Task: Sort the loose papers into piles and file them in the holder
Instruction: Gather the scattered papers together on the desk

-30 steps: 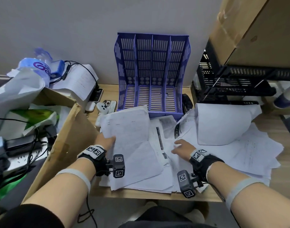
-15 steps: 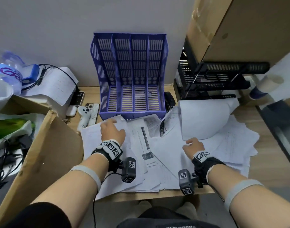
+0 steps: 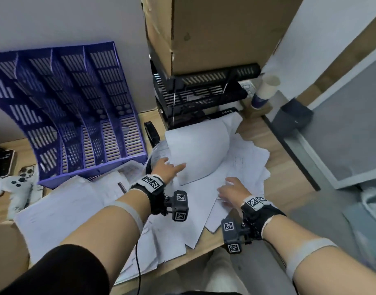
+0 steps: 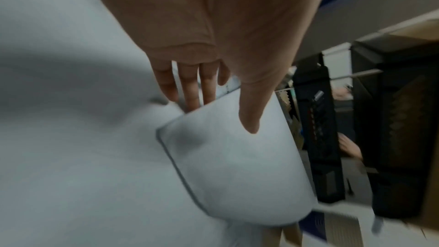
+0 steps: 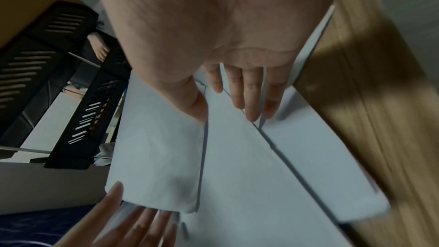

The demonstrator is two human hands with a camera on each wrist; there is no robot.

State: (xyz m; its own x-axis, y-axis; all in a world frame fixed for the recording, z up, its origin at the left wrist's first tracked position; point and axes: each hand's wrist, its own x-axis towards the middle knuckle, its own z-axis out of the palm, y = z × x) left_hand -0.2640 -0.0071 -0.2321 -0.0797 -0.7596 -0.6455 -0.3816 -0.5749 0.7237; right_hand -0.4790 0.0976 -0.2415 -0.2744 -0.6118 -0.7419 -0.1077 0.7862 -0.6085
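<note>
A blue slotted file holder (image 3: 76,116) stands at the back left of the wooden desk, its slots holding no paper that I can see. Loose white papers (image 3: 80,205) cover the desk in front of it. A curled white sheet (image 3: 195,152) bulges up at mid-desk. My left hand (image 3: 174,163) reaches its near edge; in the left wrist view the straight fingers (image 4: 190,93) slip under the curled sheet (image 4: 228,166) with the thumb above it. My right hand (image 3: 224,185) lies flat on the right-hand papers (image 3: 246,167), fingers (image 5: 251,100) straight on the sheets (image 5: 237,166).
A black mesh tray rack (image 3: 200,96) stands behind the papers, with cardboard boxes (image 3: 214,33) on top. A paper cup (image 3: 266,88) is at the back right. A phone (image 3: 27,171) and a white game controller (image 3: 16,186) lie left of the holder. The desk's front edge (image 3: 204,250) is near my wrists.
My left hand has left the left-hand pile and moved right to the curled sheet. The head view has swung right. The right hand stays on the right-hand papers.
</note>
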